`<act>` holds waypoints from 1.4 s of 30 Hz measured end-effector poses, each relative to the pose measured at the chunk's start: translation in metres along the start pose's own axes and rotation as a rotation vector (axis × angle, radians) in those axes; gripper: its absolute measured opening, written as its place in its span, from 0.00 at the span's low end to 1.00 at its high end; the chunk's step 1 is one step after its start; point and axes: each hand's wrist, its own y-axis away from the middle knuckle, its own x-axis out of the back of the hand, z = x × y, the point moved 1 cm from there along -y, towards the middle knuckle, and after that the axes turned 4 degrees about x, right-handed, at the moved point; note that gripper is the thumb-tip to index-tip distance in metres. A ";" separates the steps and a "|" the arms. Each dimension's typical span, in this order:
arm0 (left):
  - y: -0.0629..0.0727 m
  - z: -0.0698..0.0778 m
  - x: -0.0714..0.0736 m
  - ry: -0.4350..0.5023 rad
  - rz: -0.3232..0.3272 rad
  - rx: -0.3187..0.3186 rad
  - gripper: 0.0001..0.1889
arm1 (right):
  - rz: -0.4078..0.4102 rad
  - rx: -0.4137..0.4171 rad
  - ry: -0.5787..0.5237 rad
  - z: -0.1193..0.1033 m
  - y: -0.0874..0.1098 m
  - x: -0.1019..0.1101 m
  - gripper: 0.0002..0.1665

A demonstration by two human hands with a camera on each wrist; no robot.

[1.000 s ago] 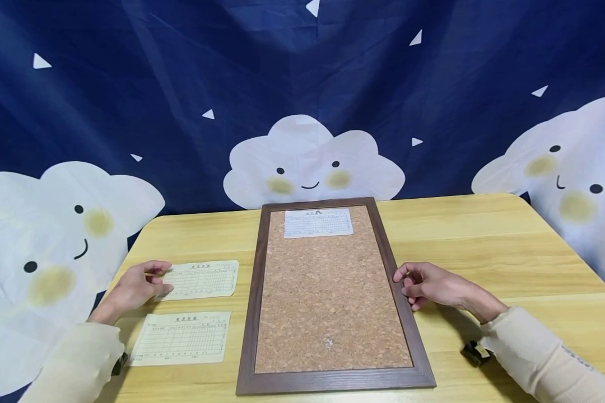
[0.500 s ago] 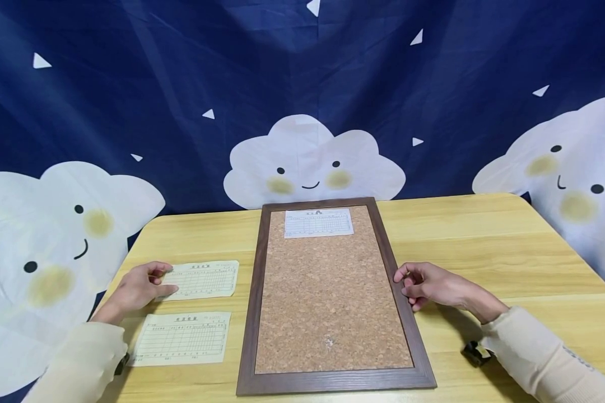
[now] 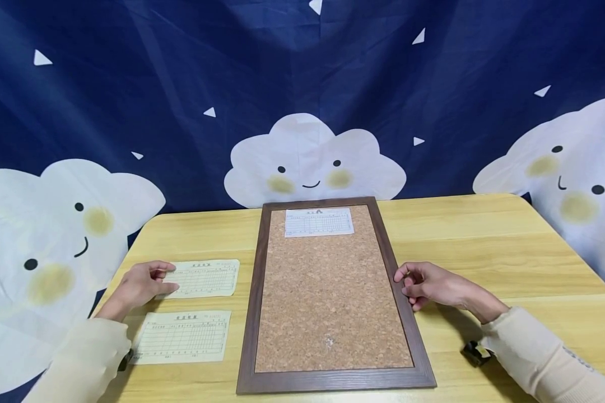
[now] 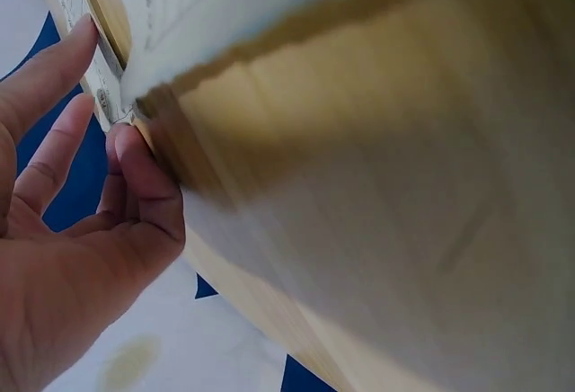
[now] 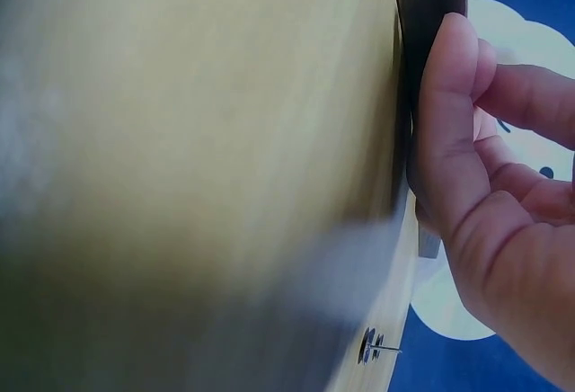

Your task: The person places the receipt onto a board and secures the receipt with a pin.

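- A dark blue cloth backdrop printed with smiling white clouds [image 3: 302, 56] hangs behind everything.
- The pale yellow wood-grain table [image 3: 474, 235] carries the rest.
- The brown rectangular cork board in a dark wooden frame [image 3: 333, 291] rests on the table between the hands. It looks stiff and fairly light; its plain side rails are the sensible place to take hold, sparing the softer, crumbly cork.
- The right hand [image 3: 431, 284] has thumb and index finger curled on the right rail, holding it.
- The left hand [image 3: 141, 284] has thumb and index finger apart, touching the left end of the upper slip; whether the curled fingers beneath hold anything, I cannot tell.
- The lower cream printed paper slip [image 3: 182, 337] lies left of the board. It should be light, limp and easily creased, best lifted by an edge.
- The upper cream printed paper slip [image 3: 205, 278] lies just beyond it and should handle alike.
- A white printed paper slip [image 3: 320, 224] sits at the top of the cork.
- A dark spot at its upper edge [image 3: 319, 212] is too small to identify.
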 end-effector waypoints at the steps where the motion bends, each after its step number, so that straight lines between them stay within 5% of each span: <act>1: 0.000 0.001 0.000 0.005 -0.004 0.003 0.26 | -0.001 0.002 -0.001 0.000 0.000 0.000 0.12; 24: 0.002 0.002 -0.002 0.042 -0.025 0.003 0.27 | 0.003 -0.002 0.011 -0.001 -0.001 0.000 0.13; 33: 0.003 -0.004 -0.002 0.031 0.047 -0.045 0.20 | -0.006 0.009 0.001 0.003 -0.001 0.001 0.13; 42: 0.006 -0.007 0.000 0.106 0.053 -0.051 0.22 | -0.005 0.008 -0.004 0.002 -0.001 0.000 0.13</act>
